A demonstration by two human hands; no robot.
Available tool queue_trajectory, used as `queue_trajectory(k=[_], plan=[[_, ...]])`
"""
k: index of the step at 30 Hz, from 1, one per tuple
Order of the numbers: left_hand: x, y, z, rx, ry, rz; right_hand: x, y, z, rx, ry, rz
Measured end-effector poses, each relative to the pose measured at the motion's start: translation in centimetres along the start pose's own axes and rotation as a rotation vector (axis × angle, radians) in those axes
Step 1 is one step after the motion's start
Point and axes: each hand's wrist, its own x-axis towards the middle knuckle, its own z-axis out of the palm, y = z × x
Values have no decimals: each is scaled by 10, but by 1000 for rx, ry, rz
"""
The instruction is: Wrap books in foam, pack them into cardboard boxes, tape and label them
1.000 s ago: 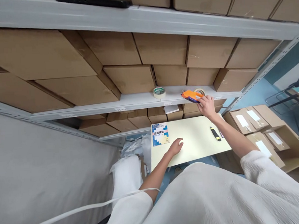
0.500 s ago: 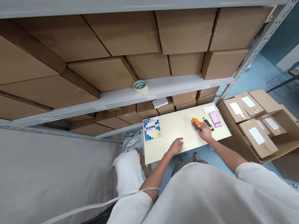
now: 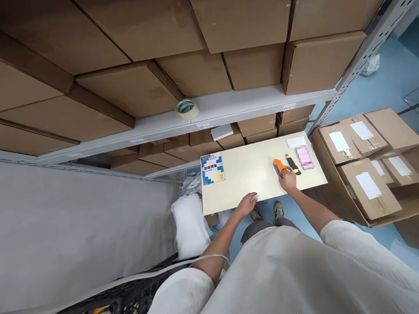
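Note:
My right hand (image 3: 288,180) is closed around an orange tape dispenser (image 3: 278,164) with a dark blue-purple part, low over the right half of a cream table (image 3: 248,173). Just right of it lies a black and yellow utility knife (image 3: 293,164). Beyond the knife are a pink item (image 3: 304,157), blurred out, and a white slip of paper (image 3: 295,142). My left hand (image 3: 247,205) rests at the table's near edge, fingers loosely bent and nothing visible in them. A blue, white and yellow book (image 3: 212,168) lies at the table's left end.
Cardboard boxes (image 3: 253,66) fill the metal shelf (image 3: 241,103) ahead, where a tape roll (image 3: 187,109) sits on the ledge. A large open carton (image 3: 354,209) of labelled boxes stands right. White packing material (image 3: 190,224) and a black crate (image 3: 132,294) are at left.
The view has shifted downward. My right hand has turned the tape dispenser and brought it slightly closer to the utility knife. My left hand has drawn back to the table's near edge.

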Motion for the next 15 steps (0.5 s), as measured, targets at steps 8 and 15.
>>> queue_trajectory(k=[8, 15], plan=[[7, 16, 0, -27, 100, -11, 2, 10, -22, 30, 21, -95], [-5, 7, -2, -91, 301, -54, 22, -19, -47, -10, 58, -261]])
